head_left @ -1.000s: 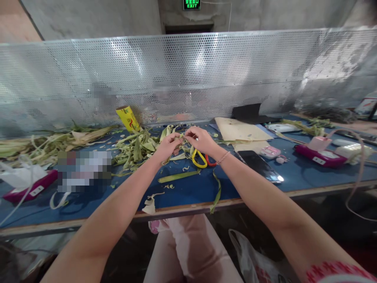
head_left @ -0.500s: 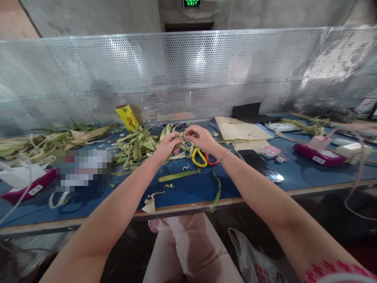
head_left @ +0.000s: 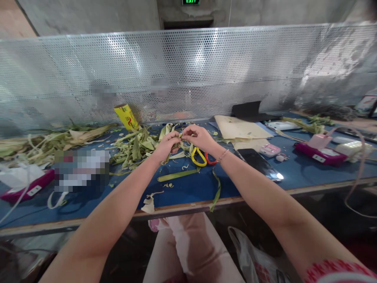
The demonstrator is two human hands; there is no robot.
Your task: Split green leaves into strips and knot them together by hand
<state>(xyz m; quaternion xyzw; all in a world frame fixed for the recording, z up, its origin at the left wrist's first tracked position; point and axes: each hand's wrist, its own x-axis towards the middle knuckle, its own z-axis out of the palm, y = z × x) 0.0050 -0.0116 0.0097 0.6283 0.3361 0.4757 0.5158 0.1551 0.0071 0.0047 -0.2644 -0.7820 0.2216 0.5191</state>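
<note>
My left hand [head_left: 169, 146] and my right hand [head_left: 198, 137] meet over the blue table [head_left: 182, 192], fingertips nearly touching. The left fingers are closed round a small bundle of pale green corn husk strips, partly hidden by the hand. Against the same strips my right thumb and fingers pinch; the exact spot is too small to make out. Left of them lies a heap of green husk pieces [head_left: 137, 144]. Just below my right hand are scissors with a yellow handle loop [head_left: 193, 158] and a red one; their blades are hidden. A flat green husk strip [head_left: 178, 175] lies nearer me.
Another strip [head_left: 217, 190] hangs over the front edge. A yellow box [head_left: 126, 117] leans near the perforated metal screen [head_left: 188, 70]. To the right are brown paper [head_left: 241, 127], a dark phone [head_left: 260, 164] and a purple power strip [head_left: 319, 154]. More husks [head_left: 79, 137] lie left.
Both hands stay in almost the same place, with only slight finger movement at the husk. The whole view has shifted a little; the things on the table have not moved.
</note>
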